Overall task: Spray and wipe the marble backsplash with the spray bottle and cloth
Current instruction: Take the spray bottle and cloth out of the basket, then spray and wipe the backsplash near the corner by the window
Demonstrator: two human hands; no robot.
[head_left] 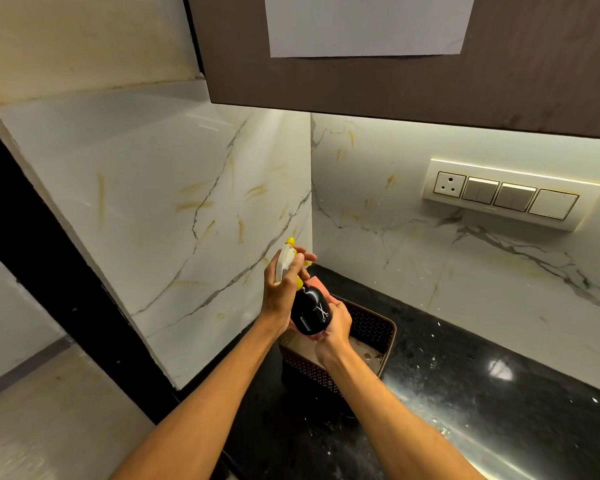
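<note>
A black spray bottle with a white and yellow trigger head is held up in front of the corner of the white marble backsplash. My left hand grips its neck, fingers round the trigger. My right hand cups the bottle's base from below. A pink cloth shows just behind the bottle, partly hidden by it. The nozzle points toward the left marble panel. Yellowish streaks mark both panels.
A brown perforated basket stands on the black stone counter below my hands. A switch and socket plate is on the right wall. A dark upper cabinet hangs overhead. The floor lies to the left.
</note>
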